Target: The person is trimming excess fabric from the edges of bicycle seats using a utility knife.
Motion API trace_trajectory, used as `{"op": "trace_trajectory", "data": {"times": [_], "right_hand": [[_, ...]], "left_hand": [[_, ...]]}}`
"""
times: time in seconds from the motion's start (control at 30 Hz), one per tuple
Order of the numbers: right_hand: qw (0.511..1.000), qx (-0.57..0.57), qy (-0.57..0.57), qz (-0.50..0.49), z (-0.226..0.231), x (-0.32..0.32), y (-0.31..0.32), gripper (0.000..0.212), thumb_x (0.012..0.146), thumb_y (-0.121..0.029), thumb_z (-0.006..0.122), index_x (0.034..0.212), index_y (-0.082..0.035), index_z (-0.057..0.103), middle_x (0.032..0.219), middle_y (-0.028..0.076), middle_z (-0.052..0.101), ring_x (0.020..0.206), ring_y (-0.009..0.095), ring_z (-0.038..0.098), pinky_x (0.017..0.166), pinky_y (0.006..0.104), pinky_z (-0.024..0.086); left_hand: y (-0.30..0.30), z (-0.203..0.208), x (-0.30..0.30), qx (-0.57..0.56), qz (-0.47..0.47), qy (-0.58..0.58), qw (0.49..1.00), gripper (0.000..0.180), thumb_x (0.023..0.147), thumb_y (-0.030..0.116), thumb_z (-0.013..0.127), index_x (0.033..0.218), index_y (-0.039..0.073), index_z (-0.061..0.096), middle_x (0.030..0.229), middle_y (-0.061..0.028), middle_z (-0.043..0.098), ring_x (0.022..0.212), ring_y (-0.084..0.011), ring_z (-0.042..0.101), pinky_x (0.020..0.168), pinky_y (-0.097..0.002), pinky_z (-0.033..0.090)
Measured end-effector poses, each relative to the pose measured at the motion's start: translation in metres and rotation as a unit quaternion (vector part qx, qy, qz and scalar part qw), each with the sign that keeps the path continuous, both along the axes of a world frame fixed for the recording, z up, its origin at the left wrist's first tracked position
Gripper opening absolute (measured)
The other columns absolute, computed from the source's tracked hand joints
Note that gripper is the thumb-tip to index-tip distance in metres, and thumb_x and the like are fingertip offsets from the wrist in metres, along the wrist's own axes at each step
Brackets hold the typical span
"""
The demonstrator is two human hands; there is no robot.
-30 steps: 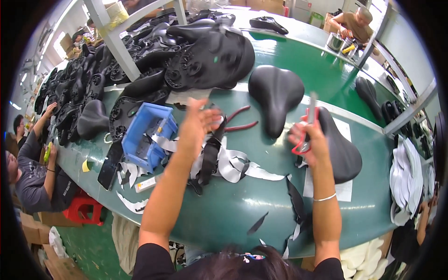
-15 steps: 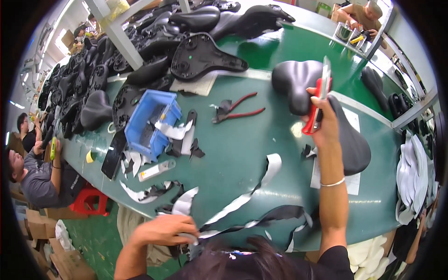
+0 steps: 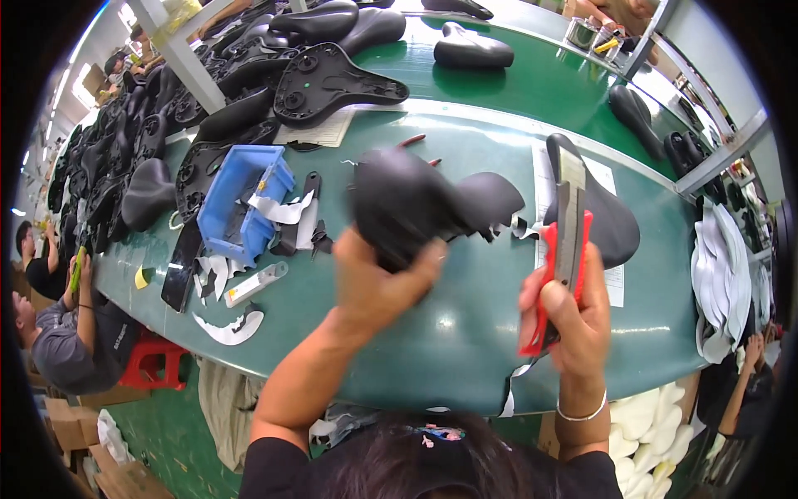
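My left hand (image 3: 378,287) grips a black bicycle saddle (image 3: 399,200) above the middle of the green table. The saddle is smeared by motion, and a loose flap of cover (image 3: 492,200) with a ragged edge sticks out at its right. In my right hand (image 3: 578,320) is a red utility knife (image 3: 568,237), its blade upward and away from me. The knife is beside the saddle, apart from it. A narrow black-and-white trimming (image 3: 514,389) hangs by the table's near edge below my right hand. Another black saddle (image 3: 603,212) lies on paper behind the knife.
A blue bin (image 3: 241,204), scraps, a clear-and-white case (image 3: 256,283) and a dark phone (image 3: 180,270) are at left. Red pliers handles (image 3: 413,140) show behind the held saddle. Saddles pile up at the far left (image 3: 116,158). A metal post (image 3: 179,54) rises there. Co-workers sit around.
My left hand has left the strips at the near edge and now holds a saddle. My right hand has come nearer with the knife. The long strips are gone from the tabletop's middle.
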State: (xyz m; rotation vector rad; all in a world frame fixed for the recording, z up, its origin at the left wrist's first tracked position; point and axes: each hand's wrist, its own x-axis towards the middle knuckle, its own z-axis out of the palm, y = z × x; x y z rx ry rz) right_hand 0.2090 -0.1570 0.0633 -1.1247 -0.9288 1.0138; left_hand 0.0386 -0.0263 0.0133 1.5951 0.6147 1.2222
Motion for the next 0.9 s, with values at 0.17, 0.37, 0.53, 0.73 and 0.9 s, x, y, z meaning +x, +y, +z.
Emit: {"op": "trace_trajectory", "data": {"times": [0.17, 0.37, 0.53, 0.73, 0.9], "right_hand": [[0.966, -0.042, -0.244, -0.076, -0.051, 0.033, -0.020, 0.042, 0.094, -0.012, 0.055, 0.133, -0.003, 0.042, 0.081, 0.006, 0.060, 0.063, 0.009, 0.055, 0.051, 0.0234, 0.048], [0.791, 0.087, -0.605, 0.042, -0.048, 0.041, 0.008, 0.058, 0.076, -0.002, 0.062, 0.130, -0.018, 0.054, 0.073, 0.007, 0.057, 0.055, 0.021, 0.053, 0.049, 0.0322, 0.045], [0.672, -0.009, -0.725, 0.148, -0.044, 0.042, 0.008, 0.058, 0.082, -0.006, 0.056, 0.137, -0.023, 0.045, 0.070, 0.010, 0.047, 0.049, 0.027, 0.050, 0.045, 0.0371, 0.044], [0.811, -0.132, -0.568, 0.048, -0.081, -0.026, -0.062, 0.068, 0.082, 0.001, 0.060, 0.143, -0.012, 0.034, 0.075, 0.016, 0.054, 0.058, 0.035, 0.055, 0.051, 0.0418, 0.045], [0.830, -0.219, -0.512, 0.036, -0.063, -0.049, -0.100, 0.061, 0.085, 0.002, 0.058, 0.141, -0.009, 0.035, 0.086, 0.019, 0.062, 0.064, 0.033, 0.062, 0.058, 0.0352, 0.050]], "left_hand": [[0.038, -0.004, -0.034, -0.437, -0.092, -0.004, 0.895, 0.057, 0.083, 0.038, 0.066, 0.121, -0.001, 0.050, 0.102, -0.0091, 0.061, 0.088, -0.0168, 0.062, 0.078, -0.0287, 0.052], [0.054, 0.001, -0.034, -0.420, -0.125, 0.127, 0.890, 0.049, 0.081, 0.035, 0.068, 0.112, 0.000, 0.053, 0.094, -0.0073, 0.060, 0.076, -0.0126, 0.061, 0.067, -0.0259, 0.051], [0.065, 0.021, -0.018, -0.332, -0.143, 0.257, 0.896, 0.039, 0.082, 0.032, 0.063, 0.103, 0.001, 0.055, 0.081, -0.0025, 0.057, 0.067, -0.0088, 0.057, 0.061, -0.0226, 0.048], [0.034, 0.004, -0.041, -0.365, -0.032, 0.172, 0.914, 0.040, 0.079, 0.029, 0.066, 0.100, -0.002, 0.057, 0.083, -0.0045, 0.059, 0.067, -0.0100, 0.055, 0.061, -0.0238, 0.047], [0.000, 0.004, -0.055, -0.356, 0.043, 0.073, 0.931, 0.045, 0.080, 0.030, 0.066, 0.104, -0.005, 0.055, 0.090, -0.0074, 0.058, 0.075, -0.0116, 0.055, 0.066, -0.0259, 0.047]]}}
